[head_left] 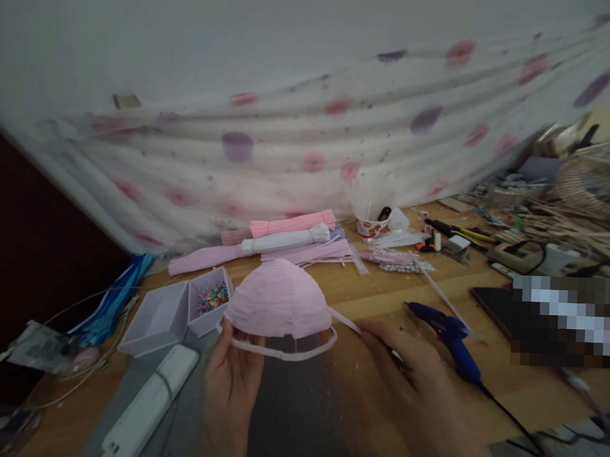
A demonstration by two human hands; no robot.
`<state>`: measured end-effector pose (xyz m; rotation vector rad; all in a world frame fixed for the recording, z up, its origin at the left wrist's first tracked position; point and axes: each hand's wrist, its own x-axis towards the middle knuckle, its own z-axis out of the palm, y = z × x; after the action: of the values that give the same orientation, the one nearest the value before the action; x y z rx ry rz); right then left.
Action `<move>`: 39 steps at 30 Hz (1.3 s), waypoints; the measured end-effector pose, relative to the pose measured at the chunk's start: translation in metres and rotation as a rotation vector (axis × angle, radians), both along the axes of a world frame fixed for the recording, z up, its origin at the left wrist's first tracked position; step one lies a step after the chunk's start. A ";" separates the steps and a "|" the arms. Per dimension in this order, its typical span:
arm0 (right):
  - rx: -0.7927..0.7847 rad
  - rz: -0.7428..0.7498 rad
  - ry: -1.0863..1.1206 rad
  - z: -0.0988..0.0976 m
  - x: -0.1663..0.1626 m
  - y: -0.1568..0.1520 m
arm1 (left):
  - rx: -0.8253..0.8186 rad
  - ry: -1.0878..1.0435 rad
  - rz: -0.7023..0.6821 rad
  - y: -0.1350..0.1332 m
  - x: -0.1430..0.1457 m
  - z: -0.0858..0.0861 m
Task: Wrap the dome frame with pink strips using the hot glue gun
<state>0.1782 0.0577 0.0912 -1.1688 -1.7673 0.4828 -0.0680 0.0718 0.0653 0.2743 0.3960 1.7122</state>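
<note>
A pink dome, layered from narrow strips over a wire-like frame, is held above the table in the middle of the view. A pink ring band hangs along its lower edge, with a gap between them. My left hand grips the dome's lower left edge, thumb in front and fingers behind. From the dome's right side a loose pink strip runs out to my right hand, which pinches its end. A blue glue gun with a small red light lies just right of that hand.
White boxes, one bare and one with colourful beads, stand left of the dome. A white power strip lies in front. Crepe paper rolls and a paper cup are behind. Tools and a dark tablet-like object lie right.
</note>
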 end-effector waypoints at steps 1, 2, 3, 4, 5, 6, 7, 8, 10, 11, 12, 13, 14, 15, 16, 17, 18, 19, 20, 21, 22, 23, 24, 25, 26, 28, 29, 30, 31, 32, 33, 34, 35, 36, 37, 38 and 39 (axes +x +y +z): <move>0.005 0.001 -0.008 -0.001 0.001 0.000 | -0.008 0.022 0.017 -0.001 0.001 0.000; 0.019 -0.005 -0.019 -0.002 0.001 0.001 | -0.017 0.049 0.032 -0.002 0.003 0.000; 0.038 -0.014 -0.030 -0.002 0.001 0.001 | -0.030 0.079 0.047 -0.003 0.005 0.001; 0.054 -0.022 -0.039 -0.002 0.001 0.002 | -0.046 0.111 0.067 -0.004 0.008 0.002; 0.071 -0.029 -0.041 -0.002 0.001 0.002 | -0.070 0.145 0.090 -0.004 0.012 0.005; 0.079 -0.032 -0.040 -0.003 0.001 0.003 | -0.100 0.179 0.113 -0.004 0.016 0.007; 0.084 -0.038 -0.031 -0.003 0.000 0.005 | -0.131 0.209 0.141 -0.003 0.020 0.010; 0.091 -0.049 -0.016 -0.003 -0.001 0.006 | -0.159 0.236 0.174 -0.002 0.023 0.013; 0.101 -0.083 0.016 -0.003 -0.003 0.009 | -0.201 0.291 0.222 0.000 0.029 0.018; 0.105 -0.105 0.032 -0.004 -0.004 0.011 | -0.219 0.323 0.233 0.002 0.031 0.021; 0.106 -0.131 0.045 -0.004 -0.005 0.012 | -0.231 0.356 0.241 0.003 0.033 0.022; 0.105 -0.158 0.057 -0.005 -0.006 0.014 | -0.240 0.388 0.247 0.004 0.033 0.024; 0.091 -0.179 0.065 -0.007 -0.007 0.015 | -0.247 0.417 0.250 0.004 0.033 0.024; 0.072 -0.199 0.076 -0.008 -0.008 0.016 | -0.247 0.439 0.253 0.005 0.033 0.025; 0.046 -0.213 0.093 -0.010 -0.009 0.016 | -0.243 0.453 0.258 0.005 0.033 0.024; 0.013 -0.220 0.115 -0.012 -0.010 0.017 | -0.239 0.461 0.259 0.006 0.032 0.024; -0.024 -0.223 0.142 -0.013 -0.010 0.017 | -0.236 0.468 0.260 0.006 0.032 0.023; -0.056 -0.222 0.165 -0.014 -0.010 0.018 | -0.235 0.472 0.262 0.007 0.031 0.022; -0.076 -0.220 0.180 -0.015 -0.011 0.018 | -0.233 0.475 0.264 0.007 0.031 0.022; -0.081 -0.210 0.181 -0.016 -0.010 0.019 | -0.232 0.478 0.266 0.008 0.031 0.021; -0.077 -0.195 0.166 -0.016 -0.010 0.020 | -0.232 0.479 0.266 0.008 0.031 0.021; -0.066 -0.182 0.141 -0.016 -0.010 0.021 | -0.234 0.480 0.266 0.009 0.030 0.021; -0.055 -0.169 0.112 -0.016 -0.010 0.022 | -0.236 0.481 0.267 0.009 0.030 0.021; -0.044 -0.163 0.089 -0.015 -0.010 0.023 | -0.237 0.482 0.267 0.009 0.029 0.021; -0.037 -0.165 0.073 -0.015 -0.011 0.023 | -0.234 0.478 0.268 0.009 0.029 0.021; -0.026 -0.177 0.064 -0.014 -0.012 0.025 | -0.221 0.458 0.267 0.009 0.027 0.021; -0.020 -0.174 0.063 -0.014 -0.013 0.025 | -0.216 0.449 0.263 0.009 0.026 0.021; -0.010 -0.165 0.063 -0.014 -0.013 0.025 | -0.212 0.440 0.258 0.009 0.025 0.021; -0.002 -0.153 0.061 -0.014 -0.014 0.025 | -0.211 0.434 0.254 0.009 0.024 0.021; -0.003 -0.138 0.059 -0.014 -0.014 0.025 | -0.211 0.433 0.251 0.009 0.024 0.021; -0.007 -0.131 0.069 -0.014 -0.014 0.025 | -0.211 0.436 0.248 0.008 0.025 0.021; -0.021 -0.134 0.085 -0.015 -0.013 0.024 | -0.207 0.438 0.241 0.008 0.026 0.022; -0.038 -0.140 0.104 -0.014 -0.013 0.023 | -0.200 0.440 0.229 0.008 0.028 0.022; -0.047 -0.147 0.124 -0.013 -0.012 0.021 | -0.196 0.443 0.211 0.008 0.031 0.023; -0.042 -0.144 0.140 -0.012 -0.011 0.018 | -0.196 0.445 0.186 0.007 0.034 0.023; -0.020 -0.123 0.149 -0.009 -0.011 0.015 | -0.200 0.445 0.158 0.006 0.038 0.023; 0.013 -0.089 0.149 -0.005 -0.011 0.012 | -0.210 0.444 0.124 0.005 0.042 0.022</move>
<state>0.1670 0.0699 0.0863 -1.1664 -1.5826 0.4913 -0.0255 0.0770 0.0874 0.4854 0.9292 1.7083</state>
